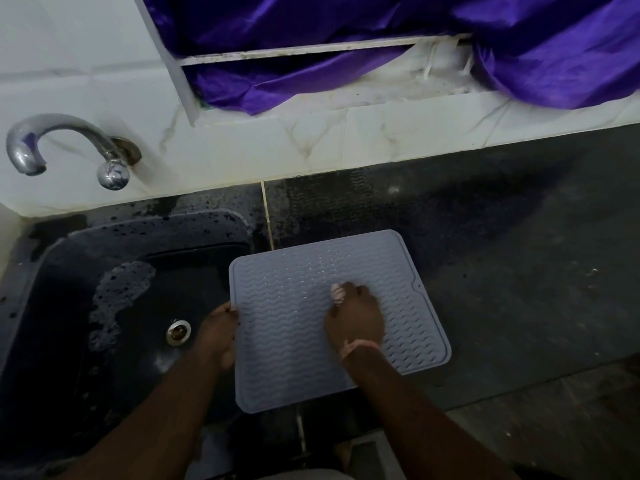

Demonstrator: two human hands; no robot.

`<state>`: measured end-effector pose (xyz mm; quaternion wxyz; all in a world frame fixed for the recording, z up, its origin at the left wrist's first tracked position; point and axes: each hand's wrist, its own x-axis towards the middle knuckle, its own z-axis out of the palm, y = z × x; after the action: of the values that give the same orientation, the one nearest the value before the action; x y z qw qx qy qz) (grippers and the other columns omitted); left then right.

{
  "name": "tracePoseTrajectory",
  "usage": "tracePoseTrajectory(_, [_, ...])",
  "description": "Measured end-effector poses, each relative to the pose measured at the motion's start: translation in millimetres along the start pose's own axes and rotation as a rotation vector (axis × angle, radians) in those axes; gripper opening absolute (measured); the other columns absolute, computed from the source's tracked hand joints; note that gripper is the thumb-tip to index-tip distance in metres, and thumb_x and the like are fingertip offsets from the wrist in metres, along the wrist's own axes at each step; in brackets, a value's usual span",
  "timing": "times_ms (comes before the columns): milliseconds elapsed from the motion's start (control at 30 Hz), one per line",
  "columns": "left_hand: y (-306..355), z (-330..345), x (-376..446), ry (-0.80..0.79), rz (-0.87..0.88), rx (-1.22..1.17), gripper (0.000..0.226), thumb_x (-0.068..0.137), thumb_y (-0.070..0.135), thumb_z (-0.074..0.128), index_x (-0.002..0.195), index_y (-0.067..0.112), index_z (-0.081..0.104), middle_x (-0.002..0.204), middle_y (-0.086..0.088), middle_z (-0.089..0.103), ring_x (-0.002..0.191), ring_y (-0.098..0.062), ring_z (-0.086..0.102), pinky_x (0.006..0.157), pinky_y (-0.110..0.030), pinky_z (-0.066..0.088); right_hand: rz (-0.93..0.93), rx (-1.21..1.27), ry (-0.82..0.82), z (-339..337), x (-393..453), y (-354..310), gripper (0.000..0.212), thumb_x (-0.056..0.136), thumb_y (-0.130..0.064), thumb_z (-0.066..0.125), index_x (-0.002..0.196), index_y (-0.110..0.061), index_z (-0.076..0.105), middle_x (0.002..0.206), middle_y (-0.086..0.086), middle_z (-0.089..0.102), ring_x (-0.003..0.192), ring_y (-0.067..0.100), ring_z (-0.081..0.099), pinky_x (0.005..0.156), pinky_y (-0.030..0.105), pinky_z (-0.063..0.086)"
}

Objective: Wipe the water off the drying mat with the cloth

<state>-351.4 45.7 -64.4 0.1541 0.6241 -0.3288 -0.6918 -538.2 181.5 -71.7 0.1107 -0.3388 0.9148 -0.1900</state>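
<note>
A pale blue ribbed drying mat (298, 271) lies flat on the dark counter, its left edge reaching over the sink. Small water drops glint on its far half. My right hand (355, 318) rests on the middle of the mat, fingers curled round a small pale cloth (336, 293) that shows only at the fingertips. My left hand (220, 332) holds the mat's left edge, thumb on top of the rim.
A dark sink (104, 306) with a metal drain (178, 332) and some foam lies to the left. A chrome tap (65, 147) juts from the white tiled wall. Purple fabric (450, 39) hangs over the ledge behind. Dark wet counter (519, 254) extends to the right.
</note>
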Motion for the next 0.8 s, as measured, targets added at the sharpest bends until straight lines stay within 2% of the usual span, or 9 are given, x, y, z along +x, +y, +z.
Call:
tracePoseTrajectory(67, [1,2,-3,-0.013,0.003,-0.003,0.026,0.103,0.002,0.044,0.106,0.013,0.067,0.104,-0.014,0.072,0.098,-0.03,0.068,0.081,-0.044,0.057,-0.114,0.024,-0.081,19,-23,-36,0.043,0.092,-0.032,0.05,0.132,-0.018,0.053,0.123,0.006,0.055,0.108,0.021,0.054,0.09,0.034,0.051])
tracePoseTrajectory(133, [1,0,0,-0.007,-0.006,-0.008,0.024,0.102,0.005,0.046,0.108,0.012,0.068,0.108,-0.017,0.072,0.101,-0.032,0.068,0.091,-0.049,0.056,-0.231,0.054,-0.163,34,-39,-64,0.045,0.088,-0.031,0.052,0.13,-0.017,0.053,0.123,0.006,0.055,0.11,0.024,0.053,0.091,0.036,0.05])
tracePoseTrajectory(233, [3,-5,2,-0.004,-0.013,-0.015,0.023,0.103,0.011,0.049,0.113,0.013,0.069,0.116,-0.017,0.072,0.109,-0.033,0.068,0.102,-0.052,0.052,-0.339,0.142,-0.26,41,-40,-72,0.042,0.086,-0.034,0.046,0.124,-0.022,0.059,0.118,0.003,0.06,0.108,0.023,0.056,0.091,0.04,0.051])
tracePoseTrajectory(300, [7,-5,-2,-0.007,-0.024,0.001,0.024,0.104,0.012,0.046,0.113,0.014,0.067,0.114,-0.015,0.072,0.108,-0.032,0.068,0.097,-0.052,0.055,-0.296,0.22,-0.18,31,-27,-54,0.04,0.088,-0.031,0.046,0.123,-0.026,0.063,0.118,0.001,0.063,0.108,0.021,0.058,0.094,0.041,0.052])
tracePoseTrajectory(400, [12,-5,-8,-0.016,-0.04,0.013,0.023,0.105,0.01,0.042,0.109,0.015,0.064,0.11,-0.012,0.069,0.105,-0.029,0.066,0.085,-0.046,0.056,-0.049,0.199,0.021,1,7,-5,0.039,0.091,-0.028,0.054,0.129,-0.024,0.061,0.125,0.001,0.056,0.112,0.021,0.055,0.095,0.041,0.052])
tracePoseTrajectory(467, [14,-5,-10,-0.033,-0.043,0.023,0.022,0.104,0.01,0.044,0.108,0.015,0.065,0.114,-0.014,0.069,0.107,-0.031,0.066,0.088,-0.047,0.056,0.11,0.117,0.137,-16,27,29,0.039,0.09,-0.028,0.056,0.127,-0.02,0.061,0.125,0.007,0.053,0.11,0.027,0.055,0.088,0.039,0.051])
tracePoseTrajectory(533, [17,-3,-15,-0.028,-0.039,0.024,0.021,0.103,0.009,0.047,0.109,0.015,0.066,0.115,-0.014,0.07,0.106,-0.031,0.067,0.084,-0.045,0.057,0.178,0.075,0.206,-20,38,47,0.038,0.089,-0.027,0.053,0.121,-0.012,0.064,0.117,0.015,0.058,0.1,0.034,0.059,0.079,0.038,0.049])
tracePoseTrajectory(667, [20,5,-23,-0.03,-0.014,0.026,0.02,0.101,0.005,0.049,0.099,0.016,0.066,0.104,-0.013,0.071,0.096,-0.029,0.069,0.075,-0.041,0.056,0.136,-0.036,0.11,-4,23,21,0.041,0.088,-0.027,0.054,0.125,-0.01,0.059,0.118,0.014,0.057,0.097,0.03,0.059,0.076,0.038,0.052])
tracePoseTrajectory(800, [18,5,-23,-0.017,-0.023,0.005,0.022,0.102,0.004,0.047,0.103,0.015,0.066,0.102,-0.013,0.071,0.093,-0.027,0.068,0.074,-0.04,0.057,-0.038,-0.045,-0.04,18,-13,-40,0.05,0.092,-0.033,0.047,0.138,-0.011,0.048,0.129,0.011,0.049,0.108,0.023,0.054,0.085,0.034,0.051])
